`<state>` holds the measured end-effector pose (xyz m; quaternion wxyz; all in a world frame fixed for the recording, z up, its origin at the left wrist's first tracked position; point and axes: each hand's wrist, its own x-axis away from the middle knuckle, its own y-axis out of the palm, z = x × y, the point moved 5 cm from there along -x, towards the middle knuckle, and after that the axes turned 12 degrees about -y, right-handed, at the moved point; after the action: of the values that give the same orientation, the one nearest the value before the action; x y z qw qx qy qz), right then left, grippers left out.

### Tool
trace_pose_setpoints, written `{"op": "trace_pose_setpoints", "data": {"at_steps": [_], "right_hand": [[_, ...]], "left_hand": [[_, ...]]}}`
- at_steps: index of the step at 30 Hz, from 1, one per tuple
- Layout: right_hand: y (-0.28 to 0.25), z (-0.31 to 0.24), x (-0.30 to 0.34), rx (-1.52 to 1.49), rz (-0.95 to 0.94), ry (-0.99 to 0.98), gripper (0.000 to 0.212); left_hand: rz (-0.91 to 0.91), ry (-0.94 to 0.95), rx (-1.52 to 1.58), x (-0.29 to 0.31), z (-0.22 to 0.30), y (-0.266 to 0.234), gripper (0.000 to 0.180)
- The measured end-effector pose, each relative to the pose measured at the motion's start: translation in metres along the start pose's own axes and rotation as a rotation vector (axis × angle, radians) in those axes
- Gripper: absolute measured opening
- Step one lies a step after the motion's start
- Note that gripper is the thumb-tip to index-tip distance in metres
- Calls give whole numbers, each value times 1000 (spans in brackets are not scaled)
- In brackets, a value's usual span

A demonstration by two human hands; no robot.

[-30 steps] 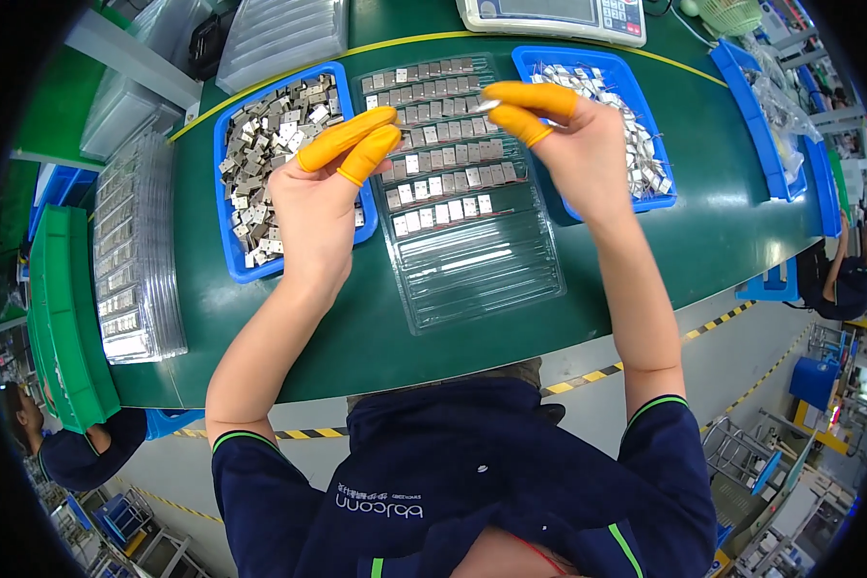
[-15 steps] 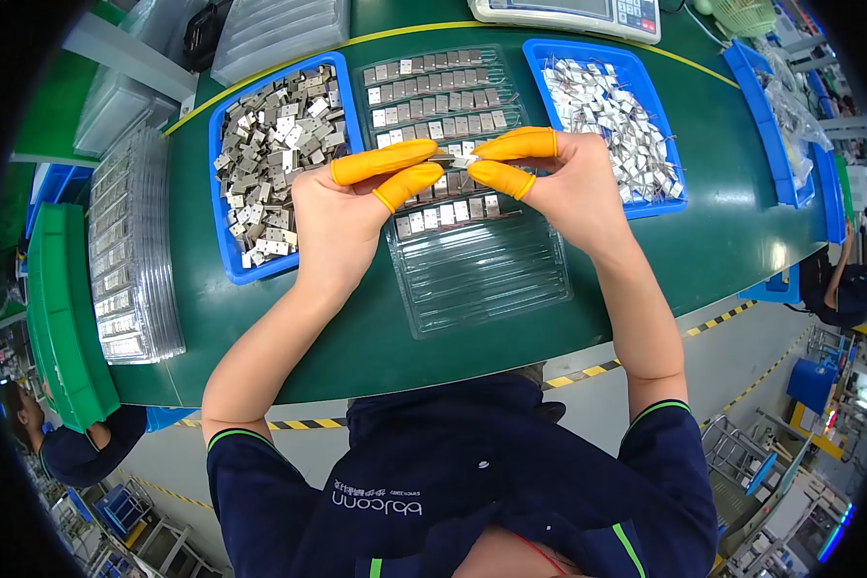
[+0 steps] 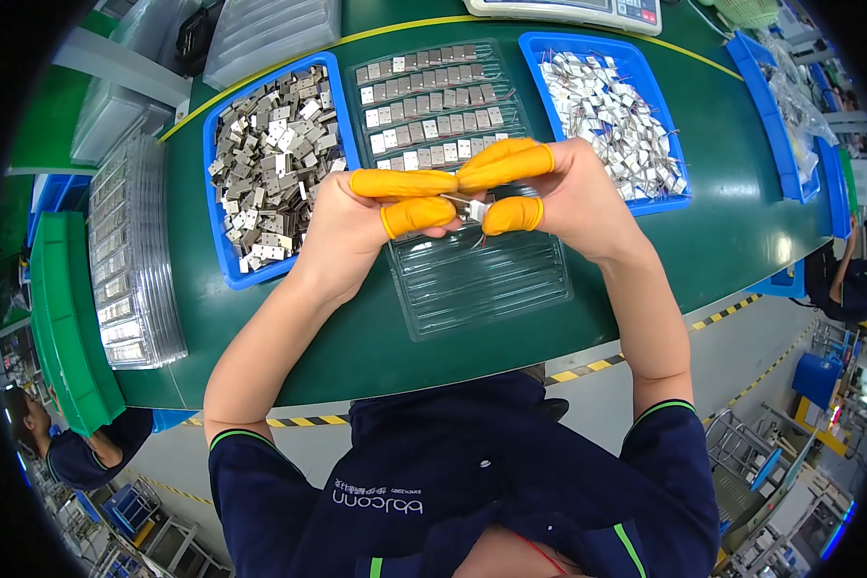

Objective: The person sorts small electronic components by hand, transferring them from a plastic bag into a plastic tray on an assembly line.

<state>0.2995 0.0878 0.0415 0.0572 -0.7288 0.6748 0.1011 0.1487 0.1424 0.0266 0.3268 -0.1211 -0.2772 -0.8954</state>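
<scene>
My left hand (image 3: 356, 223), in yellow finger cots, pinches a small metal shell (image 3: 460, 198); most of it is hidden by the fingertips. Closed on a small white connector (image 3: 477, 210) with thin wires is my right hand (image 3: 573, 197), also in yellow cots. The two parts meet between my fingertips; how far one sits inside the other I cannot tell. Beneath and beyond the hands lies a clear plastic tray (image 3: 482, 299), with rows of metal-shelled pieces (image 3: 432, 103) in its far part and bare grooves nearer me.
A blue bin of metal shells (image 3: 277, 164) stands left, and a blue bin of white wired connectors (image 3: 612, 125) right. Stacked clear trays (image 3: 130, 260) and a green crate (image 3: 67, 318) line the left edge. A scale (image 3: 588, 12) sits at the back. Other people work at both sides.
Both hands have come slightly nearer to me, and the fingertips have drawn together. The white connector and its wires now show below the fingers, and more filled rows are uncovered.
</scene>
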Motion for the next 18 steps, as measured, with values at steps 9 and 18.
{"op": "trace_pose_setpoints", "data": {"at_steps": [9,18], "right_hand": [[4,14,7,-289,79,296,22],[-8,-20,11,297,203,-217,14]], "left_hand": [[29,-49,-9,2,-6,1,25],[103,80,-28,6,3,16,30]]}}
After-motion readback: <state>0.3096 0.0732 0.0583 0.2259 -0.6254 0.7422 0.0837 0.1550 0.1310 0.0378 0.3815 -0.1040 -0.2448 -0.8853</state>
